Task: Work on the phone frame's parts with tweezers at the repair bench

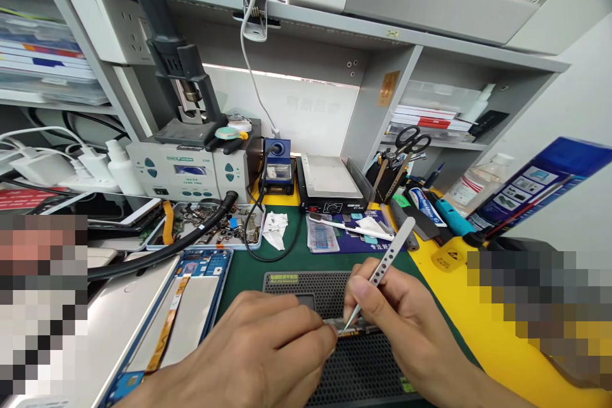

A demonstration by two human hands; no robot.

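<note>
The counter [482,338] has a yellow surface. A green mat [287,258] covers its middle, and a black perforated pad [335,363] lies on the mat's near edge. At the rear stand a rework station [186,172], a blue iron stand [277,169] and a black hot plate [332,188]. A parts tray [210,224] and an opened phone frame [191,306] lie left of the mat.

1. The left hand [258,350] was bare, its broad back filling the frame between 6 and 7 o'clock, with the knuckles showing as low, rounded ridges.
2. The right hand [401,325] was bare as well, at about 5 o'clock. Its thumbnail [359,288] was short and trimmed, with a faint pale sheen.
3. Both wrists ran bare to the lower edge, the left toward 7 o'clock and the right toward 5 o'clock.
</note>
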